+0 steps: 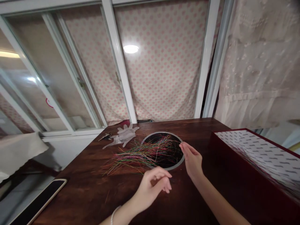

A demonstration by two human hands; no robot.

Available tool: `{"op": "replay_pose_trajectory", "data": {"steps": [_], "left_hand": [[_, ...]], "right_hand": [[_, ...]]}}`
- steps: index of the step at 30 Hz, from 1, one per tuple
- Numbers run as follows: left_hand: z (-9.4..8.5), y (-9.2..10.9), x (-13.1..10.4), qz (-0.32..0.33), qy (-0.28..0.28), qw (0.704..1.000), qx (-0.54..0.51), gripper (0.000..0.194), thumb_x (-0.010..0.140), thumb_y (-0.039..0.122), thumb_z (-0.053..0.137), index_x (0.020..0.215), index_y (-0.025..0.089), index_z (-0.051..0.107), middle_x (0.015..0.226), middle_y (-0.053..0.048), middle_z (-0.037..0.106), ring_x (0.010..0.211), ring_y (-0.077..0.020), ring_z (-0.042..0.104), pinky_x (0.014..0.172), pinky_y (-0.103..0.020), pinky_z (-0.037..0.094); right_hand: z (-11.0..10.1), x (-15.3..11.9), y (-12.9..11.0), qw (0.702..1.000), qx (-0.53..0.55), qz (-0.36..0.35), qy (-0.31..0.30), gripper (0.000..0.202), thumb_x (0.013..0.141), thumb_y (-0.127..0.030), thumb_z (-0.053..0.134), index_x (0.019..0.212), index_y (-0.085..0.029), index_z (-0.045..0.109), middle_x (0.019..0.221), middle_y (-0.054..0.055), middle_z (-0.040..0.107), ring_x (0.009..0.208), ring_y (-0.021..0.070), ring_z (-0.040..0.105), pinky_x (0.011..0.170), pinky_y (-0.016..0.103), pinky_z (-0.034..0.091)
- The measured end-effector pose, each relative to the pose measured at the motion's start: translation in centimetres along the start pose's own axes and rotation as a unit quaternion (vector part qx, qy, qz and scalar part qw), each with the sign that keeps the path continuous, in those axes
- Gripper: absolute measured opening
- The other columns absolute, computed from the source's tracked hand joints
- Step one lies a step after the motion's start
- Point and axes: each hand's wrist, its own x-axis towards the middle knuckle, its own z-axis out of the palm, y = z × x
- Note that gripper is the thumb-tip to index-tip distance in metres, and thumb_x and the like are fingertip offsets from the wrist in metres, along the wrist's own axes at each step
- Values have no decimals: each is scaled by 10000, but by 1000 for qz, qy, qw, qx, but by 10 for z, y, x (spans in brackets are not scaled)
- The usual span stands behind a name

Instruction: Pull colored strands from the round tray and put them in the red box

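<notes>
A bundle of thin, multicoloured wires or strands [140,153] lies across a round dark tray with a grey rim [181,162], its left ends spreading over the brown table. My right hand [192,157] is at the right edge of the rim, its fingertips pinched together; whatever lies between them is too small to make out. Just below the rim, my left hand [153,184] hovers with its fingers curled and the thumb near them. Nothing can be made out between those fingers.
A clear plastic glove [125,135] and keys [106,136] lie at the table's back left. A phone [38,201] rests at the front left. On the right stands a dark red box [246,162] with patterned lining and more strands. Behind the table [93,175] are curtained windows.
</notes>
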Motion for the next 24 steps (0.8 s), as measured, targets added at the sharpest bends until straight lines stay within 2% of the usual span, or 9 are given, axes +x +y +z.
{"op": "replay_pose_trajectory", "data": {"steps": [2,5,9,12,15,18,24], "left_hand": [[0,-19,17,-29,-50,998,4,224,778,336,646,826,119,678,607,-47,646,526,-108,571,552,-235,447],[-8,-42,30,-67,-83,994,-33,312,755,361,667,961,127,681,667,-62,665,508,-96,569,517,-211,418],[-24,-51,36,-45,-11,991,-123,422,745,339,688,1119,152,631,716,-37,636,514,-49,509,508,-165,383],[-35,-52,39,-49,53,980,-186,403,750,312,690,1112,144,635,714,-24,614,538,-36,489,526,-143,388],[-42,-55,41,-76,95,969,-213,340,762,296,682,1054,123,662,680,-18,602,566,-37,503,558,-132,403],[-44,-58,40,-88,100,972,-194,298,773,307,666,992,105,683,682,-31,617,584,-52,526,579,-148,419],[-42,-59,38,-41,109,985,-125,234,809,314,617,890,112,703,690,-40,635,595,-72,537,569,-164,416]], "right_hand": [[-3,5,-3,1000,18,16,1,307,611,-346,781,836,-150,708,851,68,731,840,201,695,821,309,584],[0,-2,-3,998,13,51,-33,311,590,-366,791,815,-165,714,855,69,732,823,200,698,781,287,596],[10,-32,5,984,-46,111,-133,240,633,-300,772,814,-148,732,801,87,735,739,206,708,688,275,602],[16,-53,13,961,-101,146,-211,177,649,-275,758,748,-130,739,711,88,729,647,197,703,591,245,590],[16,-61,20,939,-140,166,-265,152,668,-277,737,716,-132,731,671,71,719,614,179,695,557,220,572],[13,-61,24,926,-163,173,-293,138,698,-282,708,730,-148,720,676,45,713,627,160,691,581,217,569],[12,-59,23,916,-187,170,-312,172,744,-321,655,794,-160,690,751,37,709,686,167,692,630,250,577]]}}
